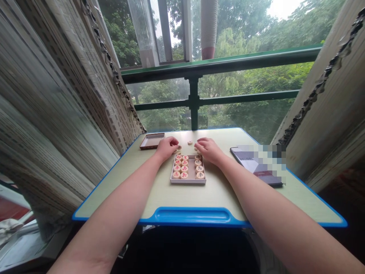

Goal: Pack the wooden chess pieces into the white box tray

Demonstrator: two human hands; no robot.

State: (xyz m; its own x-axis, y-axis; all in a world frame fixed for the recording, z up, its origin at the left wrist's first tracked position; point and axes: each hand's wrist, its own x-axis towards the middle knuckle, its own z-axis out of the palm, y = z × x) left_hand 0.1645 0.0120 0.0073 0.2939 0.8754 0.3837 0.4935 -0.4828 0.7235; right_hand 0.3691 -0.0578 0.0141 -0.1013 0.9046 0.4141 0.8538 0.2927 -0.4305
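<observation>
A shallow box [188, 180] lies in the middle of a pale table with a blue rim [194, 217]. Several round wooden chess pieces [182, 167] with red and dark characters fill it in rows. My left hand [167, 146] rests at the box's far left corner, fingers curled around a piece [178, 148] on the table. My right hand [209, 149] sits at the far right corner, fingers bent over another piece, mostly hidden. One loose piece [189, 142] lies on the table between both hands.
A brown box lid [152, 140] lies at the table's far left. A phone [258, 164] lies flat at the right. Woven blinds hang close on both sides. A green railing [216, 66] and window stand behind the table.
</observation>
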